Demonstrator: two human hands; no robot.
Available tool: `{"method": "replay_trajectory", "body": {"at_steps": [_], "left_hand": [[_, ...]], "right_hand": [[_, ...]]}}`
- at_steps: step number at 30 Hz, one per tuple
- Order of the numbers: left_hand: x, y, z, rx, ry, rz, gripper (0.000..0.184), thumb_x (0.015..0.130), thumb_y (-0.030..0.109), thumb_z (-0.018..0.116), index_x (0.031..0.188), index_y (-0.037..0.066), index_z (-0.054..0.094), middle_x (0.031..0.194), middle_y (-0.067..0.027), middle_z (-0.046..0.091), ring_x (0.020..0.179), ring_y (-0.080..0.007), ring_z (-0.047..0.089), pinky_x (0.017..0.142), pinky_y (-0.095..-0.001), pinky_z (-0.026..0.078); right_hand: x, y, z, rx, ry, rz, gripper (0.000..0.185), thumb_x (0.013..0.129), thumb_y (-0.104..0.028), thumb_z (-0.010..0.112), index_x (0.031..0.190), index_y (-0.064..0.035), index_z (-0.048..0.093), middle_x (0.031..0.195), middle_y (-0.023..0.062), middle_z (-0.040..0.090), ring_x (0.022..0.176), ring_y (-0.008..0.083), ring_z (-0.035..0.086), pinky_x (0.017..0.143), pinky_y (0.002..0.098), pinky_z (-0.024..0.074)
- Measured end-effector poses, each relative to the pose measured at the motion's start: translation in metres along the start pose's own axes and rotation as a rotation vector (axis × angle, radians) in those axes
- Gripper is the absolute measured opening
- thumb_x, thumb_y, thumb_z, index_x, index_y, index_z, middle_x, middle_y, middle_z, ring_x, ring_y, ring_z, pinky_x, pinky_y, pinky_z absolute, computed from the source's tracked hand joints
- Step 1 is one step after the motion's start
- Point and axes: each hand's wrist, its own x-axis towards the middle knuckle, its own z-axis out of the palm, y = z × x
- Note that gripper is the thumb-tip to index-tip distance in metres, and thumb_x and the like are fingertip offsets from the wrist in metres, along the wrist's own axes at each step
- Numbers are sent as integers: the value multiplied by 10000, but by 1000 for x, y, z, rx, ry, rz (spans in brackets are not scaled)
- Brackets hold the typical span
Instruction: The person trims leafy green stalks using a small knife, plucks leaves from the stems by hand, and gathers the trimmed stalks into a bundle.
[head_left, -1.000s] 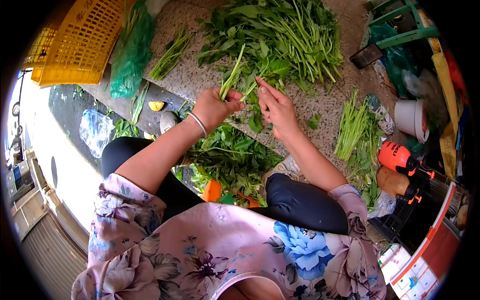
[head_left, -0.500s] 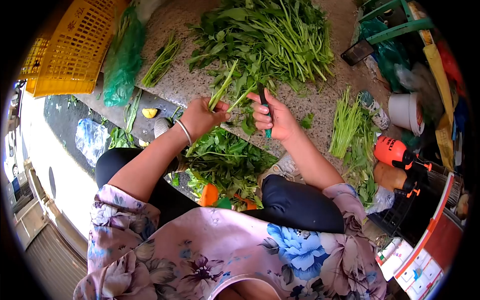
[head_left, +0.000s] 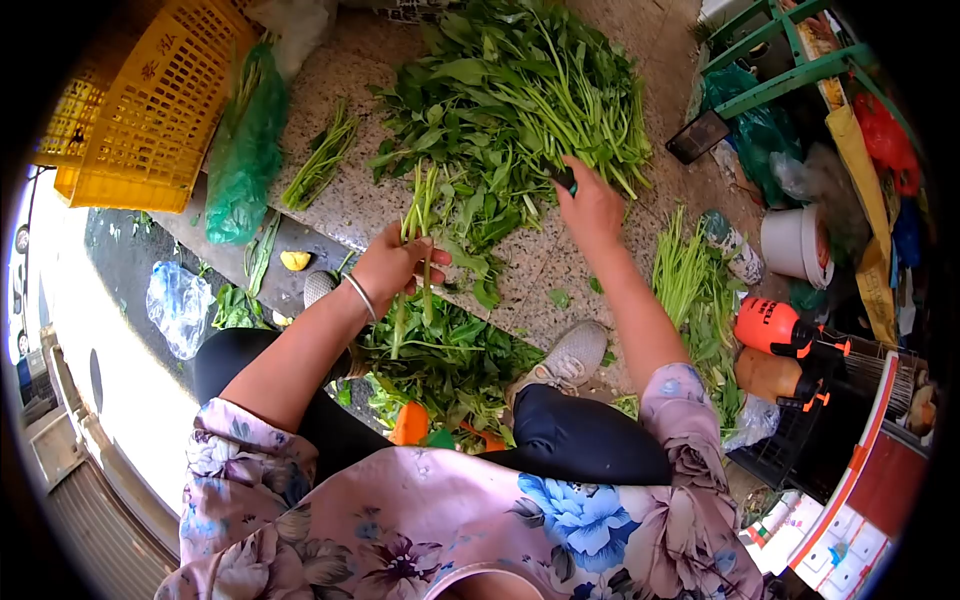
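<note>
My left hand (head_left: 395, 265) is closed around a few green stems (head_left: 421, 200), which stick out above and below the fingers. In my right hand (head_left: 592, 208) is a small knife (head_left: 566, 180) with a green and dark handle; its blade is mostly hidden. That hand is at the lower edge of a big pile of leafy greens (head_left: 540, 95) on the speckled stone slab (head_left: 345, 215). Between my legs lies a heap of loose leaves (head_left: 460, 350). A bundle of cut stems (head_left: 682, 270) rests on the right.
At left are a yellow crate (head_left: 150, 105), a green plastic bag (head_left: 245, 165) and a small bunch of stems (head_left: 322, 155). A phone (head_left: 698, 136), a white bucket (head_left: 790, 243) and a red spray bottle (head_left: 768, 325) stand or lie at right.
My right hand has moved away from the left, up and right to the pile, with the knife. My left hand has lowered slightly, and its stems now point more upright.
</note>
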Motion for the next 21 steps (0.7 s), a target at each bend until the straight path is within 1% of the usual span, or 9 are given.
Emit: {"method": "replay_trajectory", "body": {"at_steps": [1,5,6,8,11,15,17,19,21], "left_hand": [[2,0,1,-107,11,-19,182,880,165,455,1007,44,408,867,-102,610,688,-133,571,440,-237,361],[13,2,2,-272,68,48,131,875,163,463,914,39,468,771,-62,585,608,-115,518,448,-223,337],[12,4,2,-305,77,56,129,852,179,521,846,51,510,729,-36,567,571,-101,480,471,-226,339],[11,8,2,-287,117,56,135,833,192,555,835,60,524,709,-24,562,569,-93,475,479,-227,341],[9,10,7,-288,148,39,162,781,217,636,808,82,552,647,8,540,557,-74,458,489,-217,343],[9,14,11,-362,154,70,160,777,211,642,815,88,548,587,27,486,512,-75,432,476,-212,347],[9,16,10,-403,181,97,161,777,212,644,818,89,548,573,33,468,500,-76,426,470,-213,349],[15,12,6,-472,173,91,186,778,254,647,796,101,542,623,14,521,476,-79,398,455,-226,333],[17,9,6,-493,143,84,203,781,279,645,830,104,554,676,19,554,536,-84,458,478,-224,335]], "right_hand": [[11,8,7,-49,207,-121,327,758,-209,611,1067,-126,542,905,88,592,743,286,588,575,379,470],[38,21,16,-127,178,-22,258,757,-193,605,1009,-149,569,853,70,580,704,284,583,556,382,466],[37,19,14,-111,168,60,246,752,-199,611,990,-148,577,845,72,577,696,283,581,555,381,465],[36,14,13,-53,156,206,222,752,-213,618,962,-146,591,848,76,576,688,273,581,557,385,463],[34,29,23,-79,192,89,192,766,-230,611,932,-134,609,854,72,578,692,271,583,553,393,462],[26,13,16,59,239,200,189,769,-213,626,908,-85,614,791,50,585,675,226,582,548,365,463],[6,-4,21,1028,30,387,189,750,-177,660,860,-32,605,674,6,545,559,121,515,466,279,420],[-24,-33,4,1504,-306,674,177,745,-155,676,826,-22,592,601,-44,469,469,33,381,396,198,315],[-49,-57,1,1588,-395,673,167,751,-163,673,814,-33,589,597,-52,450,444,23,344,383,185,274]]}}
